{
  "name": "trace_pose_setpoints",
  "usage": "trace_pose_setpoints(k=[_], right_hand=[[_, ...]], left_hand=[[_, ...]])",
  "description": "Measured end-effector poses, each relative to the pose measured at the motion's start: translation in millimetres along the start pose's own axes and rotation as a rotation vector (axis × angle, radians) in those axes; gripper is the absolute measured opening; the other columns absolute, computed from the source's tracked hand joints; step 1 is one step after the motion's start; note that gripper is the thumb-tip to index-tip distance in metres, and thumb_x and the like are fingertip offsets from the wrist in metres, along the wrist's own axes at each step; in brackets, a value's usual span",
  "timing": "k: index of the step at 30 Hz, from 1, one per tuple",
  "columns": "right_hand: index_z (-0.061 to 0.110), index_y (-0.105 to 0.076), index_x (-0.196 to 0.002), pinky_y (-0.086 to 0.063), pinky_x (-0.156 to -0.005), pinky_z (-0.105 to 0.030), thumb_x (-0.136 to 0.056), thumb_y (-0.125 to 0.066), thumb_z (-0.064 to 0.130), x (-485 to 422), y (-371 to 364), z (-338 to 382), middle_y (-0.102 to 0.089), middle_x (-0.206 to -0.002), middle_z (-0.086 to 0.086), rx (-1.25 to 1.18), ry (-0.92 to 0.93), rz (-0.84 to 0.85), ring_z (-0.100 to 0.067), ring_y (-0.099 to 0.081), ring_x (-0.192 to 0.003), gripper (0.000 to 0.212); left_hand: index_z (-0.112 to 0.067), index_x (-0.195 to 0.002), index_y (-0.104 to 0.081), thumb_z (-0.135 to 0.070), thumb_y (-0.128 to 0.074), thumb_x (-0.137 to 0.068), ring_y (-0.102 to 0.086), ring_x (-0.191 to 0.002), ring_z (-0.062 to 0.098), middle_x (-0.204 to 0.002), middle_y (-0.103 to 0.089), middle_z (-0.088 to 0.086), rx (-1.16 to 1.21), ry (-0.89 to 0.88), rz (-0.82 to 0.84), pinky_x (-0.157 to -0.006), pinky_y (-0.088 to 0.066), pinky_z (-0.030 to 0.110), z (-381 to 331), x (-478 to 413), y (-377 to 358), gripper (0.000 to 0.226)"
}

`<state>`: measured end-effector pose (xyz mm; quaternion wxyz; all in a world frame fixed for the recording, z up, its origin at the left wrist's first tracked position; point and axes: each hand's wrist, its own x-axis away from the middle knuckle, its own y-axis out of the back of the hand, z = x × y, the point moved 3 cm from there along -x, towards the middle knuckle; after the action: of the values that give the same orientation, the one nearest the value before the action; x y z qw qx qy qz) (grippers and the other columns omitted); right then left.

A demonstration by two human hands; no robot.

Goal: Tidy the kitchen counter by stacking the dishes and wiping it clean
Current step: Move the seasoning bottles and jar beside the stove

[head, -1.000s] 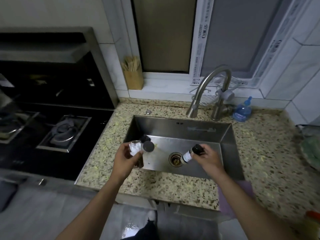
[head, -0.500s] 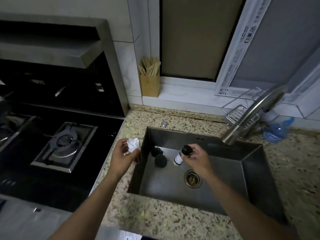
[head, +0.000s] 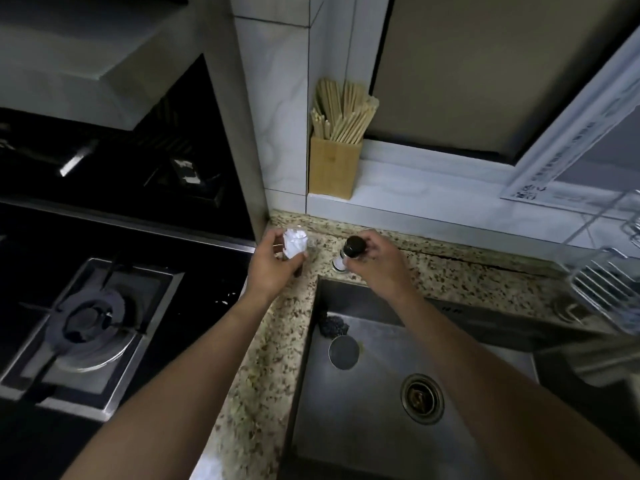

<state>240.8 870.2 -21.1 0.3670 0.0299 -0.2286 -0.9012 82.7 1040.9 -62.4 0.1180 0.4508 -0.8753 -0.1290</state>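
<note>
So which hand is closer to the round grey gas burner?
Left. The left hand is up and right of the round grey gas burner; the right hand is farther right, behind the steel sink.

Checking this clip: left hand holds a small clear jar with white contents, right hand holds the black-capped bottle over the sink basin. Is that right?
Not quite. In the head view the right hand holds the black-capped bottle over the speckled counter behind the sink, not over the basin. The left hand does hold the small clear jar with white contents.
</note>
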Motion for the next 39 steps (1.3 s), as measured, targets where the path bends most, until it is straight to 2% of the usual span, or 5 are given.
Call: trace_pose_setpoints(k=[5,19,23,30,39], right_hand=[[0.03,-0.065,-0.096,-0.059,-0.076,-0.04,-0.073,-0.083,0.011,-48.0,-30.0,-13.9,-0.073,-0.096,-0.002,0.081,0.019,-0.005,-0.022,-0.071,-0.086,0.035],[0.022,-0.063,-0.104,-0.043,-0.067,-0.019,-0.076,-0.083,0.018,-90.3,-57.2,-23.3,-0.061,-0.101,-0.001,0.194,0.111,-0.162,-0.011,-0.058,-0.083,0.034],[0.025,-0.062,-0.103,-0.053,-0.071,-0.029,-0.075,-0.083,0.02,-88.9,-59.8,-22.8,-0.06,-0.102,-0.001,0.195,0.108,-0.15,-0.015,-0.06,-0.085,0.035],[0.019,-0.061,-0.128,-0.043,-0.069,-0.002,-0.08,-0.082,0.009,-64.0,-43.9,-16.1,-0.059,-0.112,0.003,0.059,0.067,-0.075,0.001,-0.057,-0.093,0.053],[0.025,-0.062,-0.126,-0.044,-0.07,-0.011,-0.094,-0.074,0.031,40.1,13.4,-27.3,-0.063,-0.114,0.009,-0.109,-0.151,-0.112,0.005,-0.059,-0.096,0.035]], left_hand=[[-0.026,-0.116,-0.064,-0.03,-0.088,-0.074,-0.068,-0.098,0.011,-0.108,-0.072,-0.007,0.001,-0.014,-0.056,-0.085,-0.058,0.031,14.4,-39.5,-16.6,0.048],[-0.024,-0.119,-0.06,-0.01,-0.085,-0.079,-0.063,-0.098,-0.011,-0.105,-0.066,-0.024,0.061,-0.082,-0.06,-0.09,-0.056,0.022,10.2,-62.4,-42.2,0.049],[-0.029,-0.12,-0.058,-0.008,-0.082,-0.081,-0.063,-0.102,-0.008,-0.107,-0.063,-0.035,0.039,-0.101,-0.03,-0.095,-0.057,0.032,8.3,-58.4,-42.1,0.05],[-0.028,-0.136,-0.048,-0.027,-0.091,-0.074,-0.058,-0.122,0.008,-0.13,-0.058,-0.011,0.047,-0.095,0.002,-0.102,-0.052,0.033,4.9,-43.2,-32.0,0.075],[-0.021,-0.132,-0.057,-0.026,-0.07,-0.097,-0.062,-0.105,0.001,-0.124,-0.063,-0.004,0.141,0.103,-0.044,-0.09,-0.053,0.021,-10.3,44.2,-11.3,0.037]])
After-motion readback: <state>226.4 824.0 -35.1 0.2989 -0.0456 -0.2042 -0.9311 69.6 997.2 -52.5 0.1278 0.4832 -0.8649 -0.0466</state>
